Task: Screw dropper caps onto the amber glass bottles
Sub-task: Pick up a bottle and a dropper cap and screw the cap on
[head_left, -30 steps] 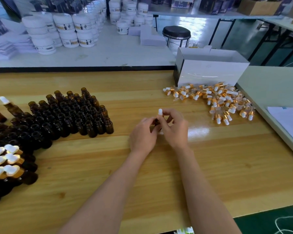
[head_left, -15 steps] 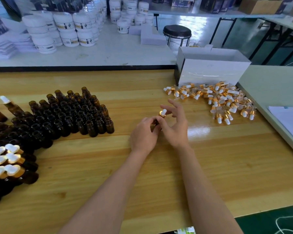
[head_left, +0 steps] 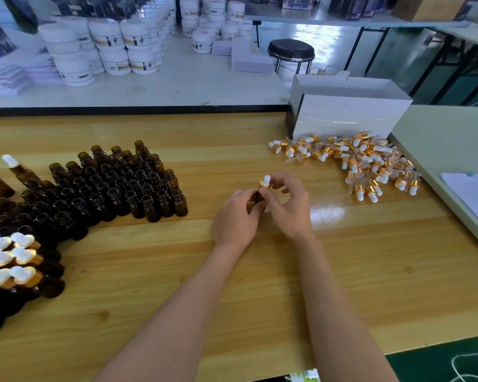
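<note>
The left hand grips the amber bottle to steady it — the right hand pinches the gold-collared dropper cap, seemingly to twist it tight.

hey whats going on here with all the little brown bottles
A person is capping small amber bottles at a wooden table. The left hand holds one bottle while the right hand pinches the dropper cap on top of it. Open bottles stand clustered to the left, capped bottles lie nearer the edge, and loose caps are piled by a white box.
</note>
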